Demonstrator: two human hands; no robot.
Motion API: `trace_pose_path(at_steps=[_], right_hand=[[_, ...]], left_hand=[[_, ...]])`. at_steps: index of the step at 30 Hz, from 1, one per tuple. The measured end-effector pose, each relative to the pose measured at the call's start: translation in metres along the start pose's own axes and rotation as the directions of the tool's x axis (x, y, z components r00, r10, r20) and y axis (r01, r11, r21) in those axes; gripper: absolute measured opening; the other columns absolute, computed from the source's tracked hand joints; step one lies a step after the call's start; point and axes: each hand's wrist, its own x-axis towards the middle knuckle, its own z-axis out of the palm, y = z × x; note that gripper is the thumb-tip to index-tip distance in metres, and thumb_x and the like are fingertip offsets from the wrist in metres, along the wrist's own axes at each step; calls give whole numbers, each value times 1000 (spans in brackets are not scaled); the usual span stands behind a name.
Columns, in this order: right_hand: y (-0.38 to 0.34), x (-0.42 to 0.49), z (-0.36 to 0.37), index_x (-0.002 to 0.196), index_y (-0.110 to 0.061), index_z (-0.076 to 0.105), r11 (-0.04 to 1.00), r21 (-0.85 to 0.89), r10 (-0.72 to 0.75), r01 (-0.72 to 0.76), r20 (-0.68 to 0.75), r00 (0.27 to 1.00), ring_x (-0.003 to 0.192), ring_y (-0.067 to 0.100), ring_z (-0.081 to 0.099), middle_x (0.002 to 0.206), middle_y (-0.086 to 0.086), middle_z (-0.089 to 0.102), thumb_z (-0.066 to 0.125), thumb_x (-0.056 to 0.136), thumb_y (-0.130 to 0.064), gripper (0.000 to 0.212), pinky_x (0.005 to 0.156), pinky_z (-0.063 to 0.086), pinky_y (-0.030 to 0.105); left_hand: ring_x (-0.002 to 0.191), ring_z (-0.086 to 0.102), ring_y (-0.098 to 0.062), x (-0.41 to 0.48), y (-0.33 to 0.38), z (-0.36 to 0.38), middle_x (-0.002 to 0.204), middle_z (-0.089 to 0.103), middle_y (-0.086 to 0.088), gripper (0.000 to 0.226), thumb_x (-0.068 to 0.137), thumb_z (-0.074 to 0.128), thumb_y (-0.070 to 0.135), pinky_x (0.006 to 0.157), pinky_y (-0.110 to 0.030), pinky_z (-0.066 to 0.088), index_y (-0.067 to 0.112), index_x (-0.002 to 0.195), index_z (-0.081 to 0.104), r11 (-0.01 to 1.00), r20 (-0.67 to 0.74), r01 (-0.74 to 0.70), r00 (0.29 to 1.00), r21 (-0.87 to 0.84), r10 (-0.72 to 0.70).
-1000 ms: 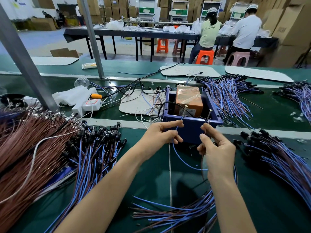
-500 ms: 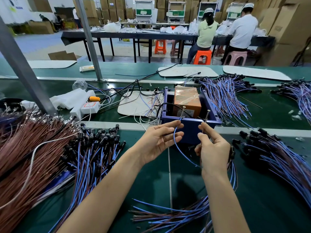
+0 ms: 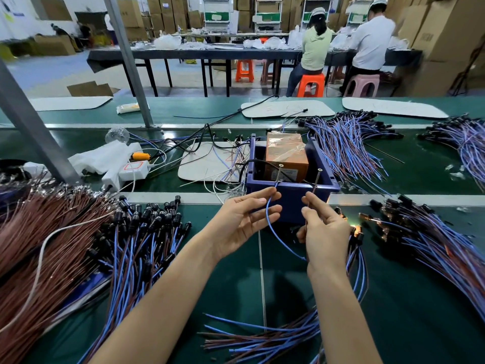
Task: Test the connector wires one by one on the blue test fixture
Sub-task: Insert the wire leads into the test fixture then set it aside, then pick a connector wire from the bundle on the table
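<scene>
On the green bench [image 3: 236,290], the blue test fixture [image 3: 291,206] stands just beyond both hands. The left hand [image 3: 241,224] pinches a blue wire [image 3: 267,216] between thumb and forefinger. The wire's tip points up toward the left screw [image 3: 281,166], and its length curves down and rightward behind the right hand [image 3: 325,235]. That hand pinches a brown wire [image 3: 314,189], nearly upright, leaning toward the right screw [image 3: 319,170].

This is a factory. Big piles of wires [image 3: 349,151] lie on a long green surface [image 3: 236,290]. Workers [image 3: 315,46] sit on stools [image 3: 311,84] at the top, by stacked boxes [image 3: 157,14].
</scene>
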Motion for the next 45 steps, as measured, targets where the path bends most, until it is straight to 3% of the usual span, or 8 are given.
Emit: trace_pose_path(at_steps=[7,13,18,23,26,30,37,45], right_hand=[[-9,-9,-9,71,-18,72,991,-67,-107,119,155,982,43,8,44,73,-3,73,52,87,3,33,46,39,17],[-19,-25,-35,48,-8,47,982,-173,56,69,629,775,49,14,54,50,9,59,41,65,-10,18,50,42,18],[6,-39,-28,56,-20,60,797,-527,195,295,687,700,55,9,52,60,5,64,49,78,-2,30,58,41,25],[20,-51,-30,74,-10,67,603,-664,330,443,713,619,49,2,48,73,5,71,53,91,-23,25,55,40,21],[20,-53,-31,72,-6,66,574,-670,365,471,724,585,53,9,49,61,10,64,54,92,-28,32,55,37,23],[16,-58,-33,59,-21,68,587,-679,468,441,729,499,41,0,50,45,-5,59,56,93,-32,37,48,38,12],[23,-58,-22,103,-31,64,539,-708,187,456,629,755,88,17,62,82,-7,64,61,89,-43,19,76,46,29],[14,-53,-21,55,-20,71,630,-667,380,398,711,592,36,2,41,39,-6,50,53,91,-54,52,46,32,18]], left_hand=[[80,70,-18,-5,1,-7,91,73,-10,43,83,36,-9,70,-31,57,11,69,72,973,207,-21,978,232,-28],[94,67,-29,-20,25,-10,109,68,-17,14,78,54,10,90,-39,51,9,69,64,989,740,-1,663,149,-111],[90,66,-25,-49,75,-19,106,69,-14,9,76,58,14,81,-35,54,13,74,66,914,349,-255,927,315,138],[81,65,-14,-74,96,-35,94,73,2,12,94,56,17,78,-30,54,17,92,68,142,-76,44,971,989,226],[96,61,-17,-94,78,-46,104,67,1,18,89,62,34,85,-29,49,21,101,64,-411,-266,284,959,866,103],[110,54,-25,-113,35,-57,114,53,-1,25,90,56,28,82,-37,46,21,113,49,-663,-277,301,950,686,144],[105,58,-25,-94,27,-57,112,51,0,28,91,48,28,72,-33,44,21,117,52,-649,-112,348,919,677,377],[100,61,-26,-52,70,-23,117,60,-6,29,94,55,19,86,-43,52,14,122,54,-342,116,147,759,928,641]])
